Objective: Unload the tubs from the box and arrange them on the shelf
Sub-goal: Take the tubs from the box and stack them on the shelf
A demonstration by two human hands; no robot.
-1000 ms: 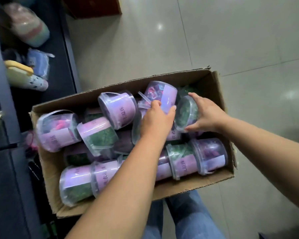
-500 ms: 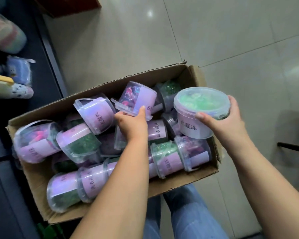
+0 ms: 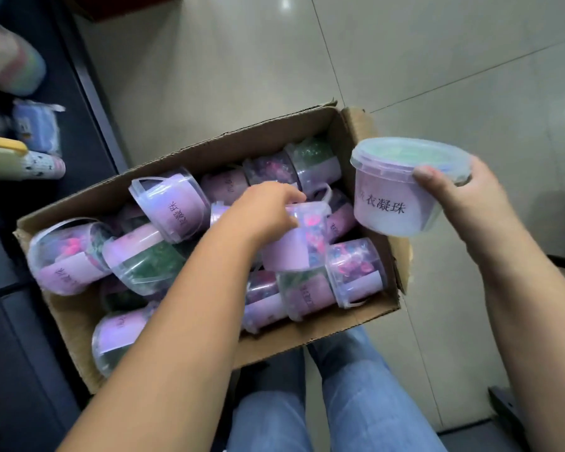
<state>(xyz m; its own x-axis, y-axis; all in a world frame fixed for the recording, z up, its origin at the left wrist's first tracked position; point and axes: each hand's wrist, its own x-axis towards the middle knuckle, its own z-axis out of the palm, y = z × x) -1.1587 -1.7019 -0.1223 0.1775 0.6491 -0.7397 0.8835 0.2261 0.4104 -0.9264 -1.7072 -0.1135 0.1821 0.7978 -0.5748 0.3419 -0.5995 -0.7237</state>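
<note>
One cardboard box sits mid-frame. About thirteen clear lidded tubs with lilac labels show in all: one green-filled tub held upright at right of the frame, one pink-and-blue-filled tub gripped at centre, and about eleven more lying jumbled in the box, though overlap and the forearm make the exact tally unclear. Two bare hands appear, left and right. At upper left are three or four blurred packaged goods.

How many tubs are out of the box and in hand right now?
1 fully out: the green-filled tub held upright in the right hand, beside the box. The left hand grips a pink-filled tub still over the pile.
</note>
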